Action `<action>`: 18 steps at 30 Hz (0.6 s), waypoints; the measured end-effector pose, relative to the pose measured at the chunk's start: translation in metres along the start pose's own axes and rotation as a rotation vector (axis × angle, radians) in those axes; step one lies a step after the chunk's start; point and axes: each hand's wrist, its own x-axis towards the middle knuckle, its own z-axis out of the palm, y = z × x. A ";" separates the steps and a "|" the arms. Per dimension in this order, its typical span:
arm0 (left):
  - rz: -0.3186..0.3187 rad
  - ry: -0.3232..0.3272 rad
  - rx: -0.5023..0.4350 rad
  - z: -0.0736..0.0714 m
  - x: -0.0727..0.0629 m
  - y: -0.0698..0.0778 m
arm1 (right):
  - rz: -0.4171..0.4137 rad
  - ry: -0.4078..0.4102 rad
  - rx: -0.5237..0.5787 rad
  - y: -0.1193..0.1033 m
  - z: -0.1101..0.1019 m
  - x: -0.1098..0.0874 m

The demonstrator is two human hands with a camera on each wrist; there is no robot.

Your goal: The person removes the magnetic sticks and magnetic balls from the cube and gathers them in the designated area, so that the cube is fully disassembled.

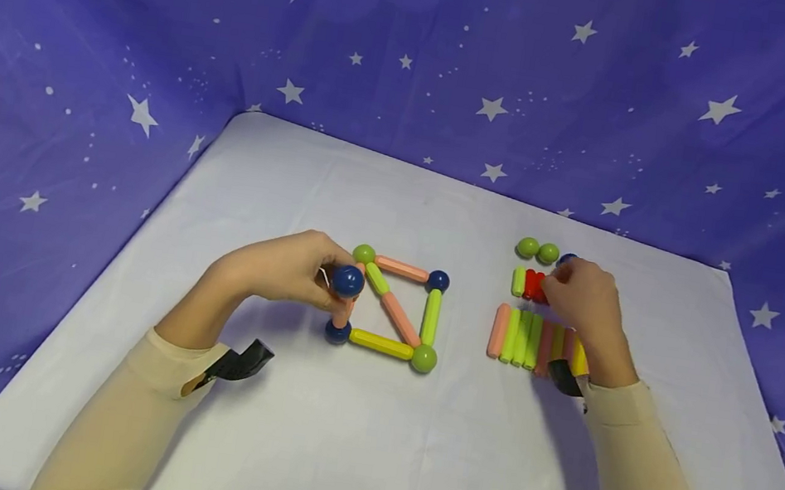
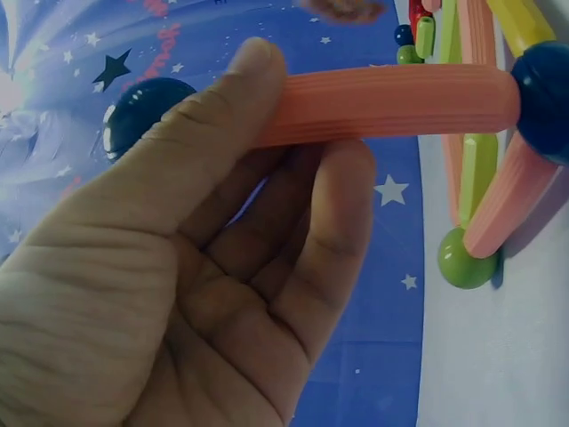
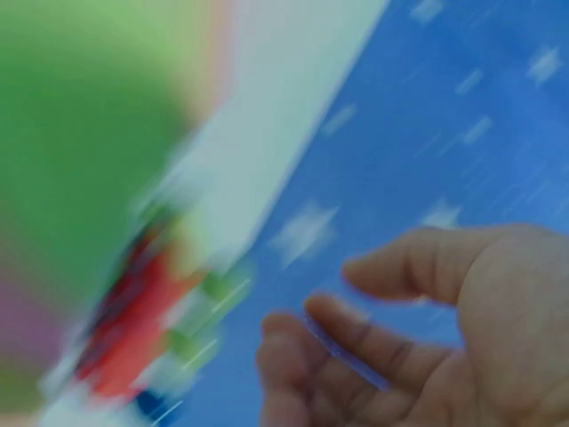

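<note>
My left hand point(image 1: 287, 266) pinches an upright pink rod point(image 2: 400, 100) between thumb and fingers. One blue ball point(image 1: 347, 280) tops that rod, and another blue ball point(image 1: 338, 331) is at its foot. This foot is a corner of a flat four-sided frame with a yellow rod point(image 1: 381, 345), a green rod point(image 1: 431, 317), a pink rod point(image 1: 402, 269) and a diagonal of green and pink. Over the short red rods point(image 1: 529, 284) hovers my right hand point(image 1: 586, 299); in the blurred right wrist view its thumb and fingers are apart, with nothing between them.
To the right, a row of longer rods point(image 1: 515, 338) lies partly under the right wrist. Two green balls point(image 1: 538, 250) and a blue ball point(image 1: 567, 259) sit behind the short rods. A starry purple cloth point(image 1: 418, 64) rises behind the white table point(image 1: 333, 454).
</note>
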 end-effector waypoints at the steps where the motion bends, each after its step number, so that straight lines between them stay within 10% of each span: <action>1: -0.005 -0.005 -0.013 0.001 0.001 -0.001 | -0.092 0.013 0.010 -0.014 0.001 -0.006; 9: 0.006 0.012 0.008 0.001 0.005 -0.002 | -0.847 -0.050 0.311 -0.143 0.041 -0.068; 14: 0.039 0.071 0.058 0.005 0.006 -0.003 | -0.963 0.019 0.357 -0.176 0.059 -0.085; 18: 0.051 0.089 0.112 0.005 0.007 0.000 | -0.988 -0.075 0.503 -0.176 0.053 -0.091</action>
